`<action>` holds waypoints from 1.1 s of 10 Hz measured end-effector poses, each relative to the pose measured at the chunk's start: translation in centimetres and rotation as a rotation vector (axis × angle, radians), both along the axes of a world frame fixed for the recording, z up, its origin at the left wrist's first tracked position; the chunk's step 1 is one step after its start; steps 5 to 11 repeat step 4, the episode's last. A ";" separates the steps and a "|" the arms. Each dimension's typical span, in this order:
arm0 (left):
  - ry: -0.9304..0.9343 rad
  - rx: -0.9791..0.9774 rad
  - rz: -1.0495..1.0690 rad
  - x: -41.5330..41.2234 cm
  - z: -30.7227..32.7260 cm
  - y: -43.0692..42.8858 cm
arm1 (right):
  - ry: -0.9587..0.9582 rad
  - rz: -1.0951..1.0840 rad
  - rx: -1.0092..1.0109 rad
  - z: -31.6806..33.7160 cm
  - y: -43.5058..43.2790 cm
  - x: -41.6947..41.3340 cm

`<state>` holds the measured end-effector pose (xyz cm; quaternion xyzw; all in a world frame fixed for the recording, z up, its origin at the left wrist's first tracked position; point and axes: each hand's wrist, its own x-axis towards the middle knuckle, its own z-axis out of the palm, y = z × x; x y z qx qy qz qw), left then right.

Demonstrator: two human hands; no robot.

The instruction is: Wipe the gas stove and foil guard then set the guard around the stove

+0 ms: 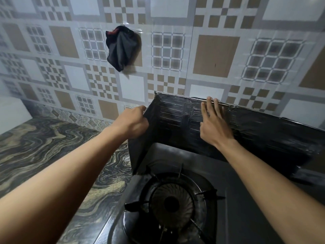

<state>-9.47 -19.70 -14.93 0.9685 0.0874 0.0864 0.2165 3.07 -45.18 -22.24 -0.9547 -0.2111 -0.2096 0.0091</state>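
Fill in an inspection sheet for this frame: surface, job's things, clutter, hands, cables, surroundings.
Surface: marbled countertop, with the stove on it.
Job's things: gas stove, one burner in view; foil guard upright, back panel behind the burner, side panel on its left.
Clutter: dark cloth hangs on the wall.
Hands: left hand grips the side panel's edge; right hand, fingers straight, rests on the back panel.
Cables: nothing seen.
Surroundings: the wall is patterned tile.
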 end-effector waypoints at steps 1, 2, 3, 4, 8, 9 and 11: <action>0.004 0.031 0.005 -0.1 0.2 -0.1 | -0.008 0.011 -0.010 0.5 -0.2 -0.3; -0.026 0.092 0.006 0.0 0.1 0.1 | -0.020 0.020 -0.016 0.9 -0.4 -0.8; -0.067 0.184 0.008 -0.1 0.4 -0.2 | 0.007 0.013 -0.005 2.4 -0.2 -2.3; -0.139 0.267 -0.047 -0.1 0.9 -0.6 | 0.015 0.010 0.022 4.0 -0.1 -3.7; -0.139 0.267 -0.047 -0.1 0.9 -0.6 | 0.015 0.010 0.022 4.0 -0.1 -3.7; -0.139 0.267 -0.047 -0.1 0.9 -0.6 | 0.015 0.010 0.022 4.0 -0.1 -3.7; -0.139 0.267 -0.047 -0.1 0.9 -0.6 | 0.015 0.010 0.022 4.0 -0.1 -3.7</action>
